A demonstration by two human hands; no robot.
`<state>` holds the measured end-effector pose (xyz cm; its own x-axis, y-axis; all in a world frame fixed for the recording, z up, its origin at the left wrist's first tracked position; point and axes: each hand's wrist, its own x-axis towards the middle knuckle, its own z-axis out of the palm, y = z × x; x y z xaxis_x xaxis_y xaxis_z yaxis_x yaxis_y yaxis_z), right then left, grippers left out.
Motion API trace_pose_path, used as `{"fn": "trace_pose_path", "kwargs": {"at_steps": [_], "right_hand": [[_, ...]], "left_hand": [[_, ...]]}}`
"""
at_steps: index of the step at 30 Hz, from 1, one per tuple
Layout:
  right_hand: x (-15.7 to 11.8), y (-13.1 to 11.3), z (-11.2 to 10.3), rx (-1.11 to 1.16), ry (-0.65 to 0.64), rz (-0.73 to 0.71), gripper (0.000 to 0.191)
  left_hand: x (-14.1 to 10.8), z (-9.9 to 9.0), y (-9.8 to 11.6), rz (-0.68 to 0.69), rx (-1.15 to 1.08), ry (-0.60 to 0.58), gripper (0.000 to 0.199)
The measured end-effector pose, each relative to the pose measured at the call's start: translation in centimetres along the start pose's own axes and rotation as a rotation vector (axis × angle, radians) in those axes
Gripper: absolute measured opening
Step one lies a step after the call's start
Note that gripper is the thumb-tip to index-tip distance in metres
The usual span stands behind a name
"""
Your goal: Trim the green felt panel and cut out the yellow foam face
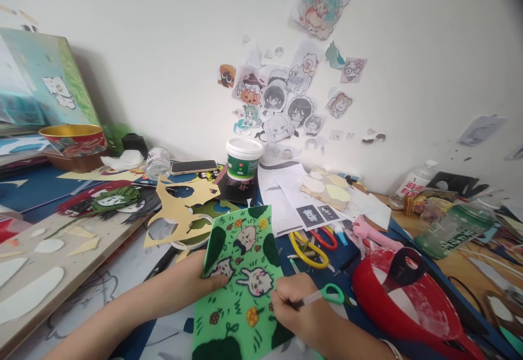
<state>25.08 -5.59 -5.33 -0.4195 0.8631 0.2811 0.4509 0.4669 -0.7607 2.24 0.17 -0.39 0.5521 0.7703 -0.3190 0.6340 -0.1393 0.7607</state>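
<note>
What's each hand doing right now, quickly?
Left hand: closed on the green board's left edge, thumb on its front.
Right hand: closed around a slim tool; exact kind unclear.

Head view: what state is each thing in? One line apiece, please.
Green panel: held, decorated side toward the camera
Left hand: gripping the green panel's left edge
Right hand: closed around a slim tool
Slim tool: held, tip hidden
Tub: upright
Green-labelled bottle: lying on its side
Red pan: open-topped, white residue inside
Phone: lying flat
Yellow sheet: cut through with holes
Gold-rimmed bowl: upright, open-topped
</note>
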Motion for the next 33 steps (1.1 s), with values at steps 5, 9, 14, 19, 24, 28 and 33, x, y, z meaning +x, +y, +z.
{"fn": "trace_pose_path", "kwargs": {"at_steps": [5,9,14,19,24,28,33], "right_hand": [[0.0,0.1,0.0,-0.005,0.005,-0.013,0.033],[0.1,0.1,0.0,0.013,-0.025,-0.017,0.032],[0.0,0.0,0.0,0.016,-0.012,-0.043,0.033],[-0.2,0.5,-0.4,0.141,0.397,0.157,0.036],[0.0,1.0,-0.8,0.233,0.606,0.153,0.025],[0.3,0.9,-0.9,0.145,0.619,0.114,0.019],[0.5,1.6,-0.7,0.089,0.616,0.208,0.024]], "left_hand": [[0.0,-0.1,0.0,-0.002,0.006,0.008,0.050],[0.0,-0.1,0.0,-0.004,-0.005,0.001,0.050],[0.2,0.1,-0.3,0.007,0.000,0.010,0.048],[0.2,0.4,-0.6,-0.006,-0.037,0.054,0.053],[-0.1,-0.1,-0.3,-0.001,-0.108,0.039,0.061],[0.1,-0.4,-0.7,0.027,-0.145,0.038,0.066],[0.4,-0.2,-1.5,0.031,-0.122,0.049,0.073]]}}
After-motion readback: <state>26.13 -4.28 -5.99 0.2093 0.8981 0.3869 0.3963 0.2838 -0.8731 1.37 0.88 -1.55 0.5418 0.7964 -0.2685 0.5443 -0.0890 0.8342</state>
